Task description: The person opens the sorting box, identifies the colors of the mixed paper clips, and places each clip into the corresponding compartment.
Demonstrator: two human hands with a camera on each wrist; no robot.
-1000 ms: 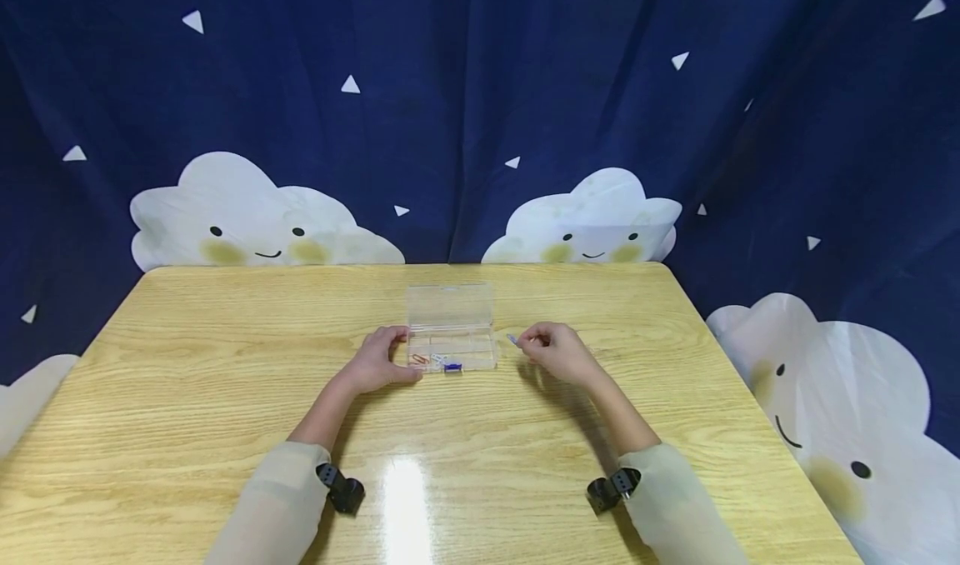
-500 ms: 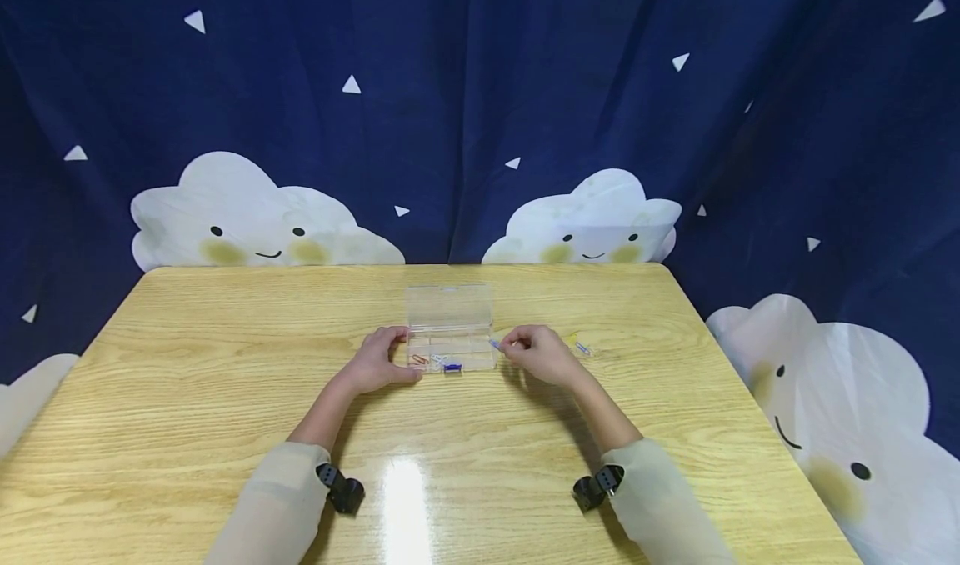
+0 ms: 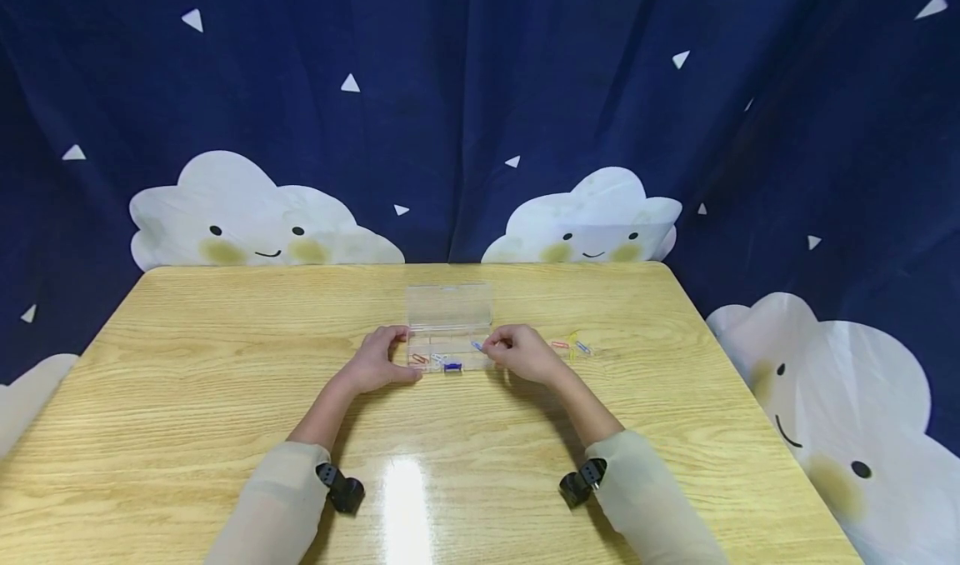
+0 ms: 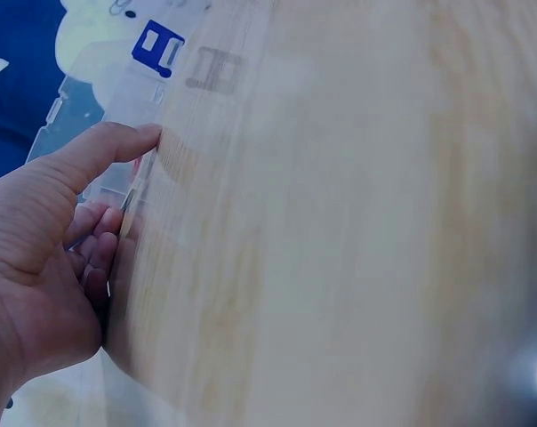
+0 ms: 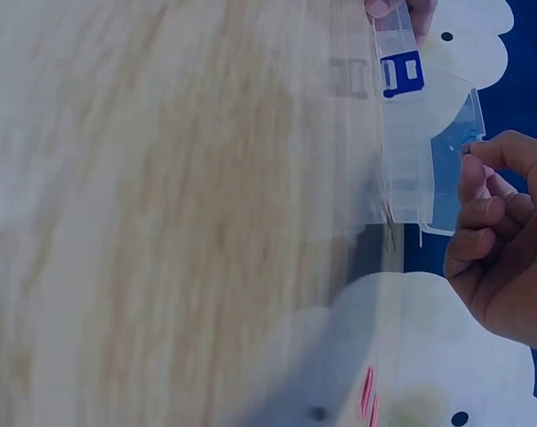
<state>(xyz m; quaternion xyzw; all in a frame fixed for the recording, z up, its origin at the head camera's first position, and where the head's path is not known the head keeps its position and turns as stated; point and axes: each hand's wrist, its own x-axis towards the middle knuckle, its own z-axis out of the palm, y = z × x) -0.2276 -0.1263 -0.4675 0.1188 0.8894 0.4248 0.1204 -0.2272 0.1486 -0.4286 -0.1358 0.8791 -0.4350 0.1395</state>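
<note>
A clear plastic compartment box [image 3: 463,353] stands on the table with its lid [image 3: 448,305] raised at the back and a blue latch [image 3: 453,367] at the front. My left hand [image 3: 372,365] grips the box's left end, thumb at the front edge and fingers round the side. Between thumb and forefinger, my right hand [image 3: 527,355] pinches a blue paper clip [image 3: 477,346] over the right part of the box; the right wrist view shows this clip [image 5: 469,137] above the box wall. Red paper clips [image 3: 420,359] and white paper clips [image 3: 438,359] lie in front-left compartments.
Right of the box, a red paper clip [image 3: 559,345], a yellow paper clip [image 3: 573,342] and a blue-toned paper clip [image 3: 583,348] lie loose on the wooden table [image 3: 465,482]. A dark blue curtain [image 3: 420,115] hangs behind the table's far edge.
My right hand has moved left with the blue paper clip, from beside the box to over it, uncovering the loose clips on the right. The left hand has stayed on the box.
</note>
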